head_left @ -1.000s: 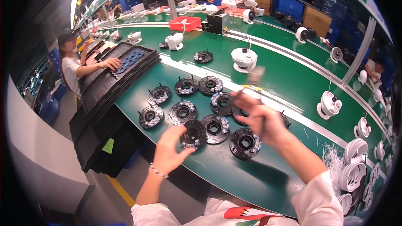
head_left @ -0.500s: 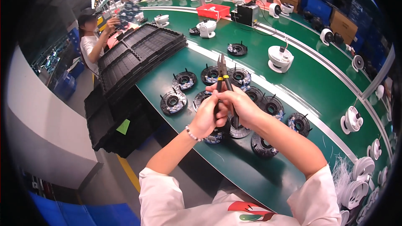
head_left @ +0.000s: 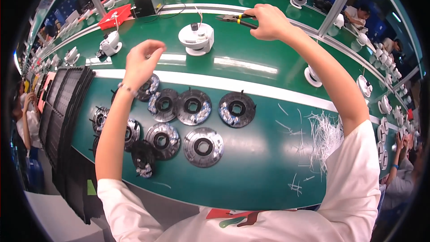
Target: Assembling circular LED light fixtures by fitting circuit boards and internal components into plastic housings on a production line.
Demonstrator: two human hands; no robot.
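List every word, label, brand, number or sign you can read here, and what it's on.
No text can be read.
Green tag on the black trays: no legible writing.
Cutters: any marking too small.
Black discs: any board markings too small.
Black box: any marking too small or blurred.
Shirt print: coloured shapes, no legible letters.

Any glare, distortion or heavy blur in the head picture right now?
Head view: the long, flat white strip bows with fisheye distortion; head view: pale glare streaks the glossy green surface beyond it; head view: black-and-yellow-handled metal pliers show a readable outline.
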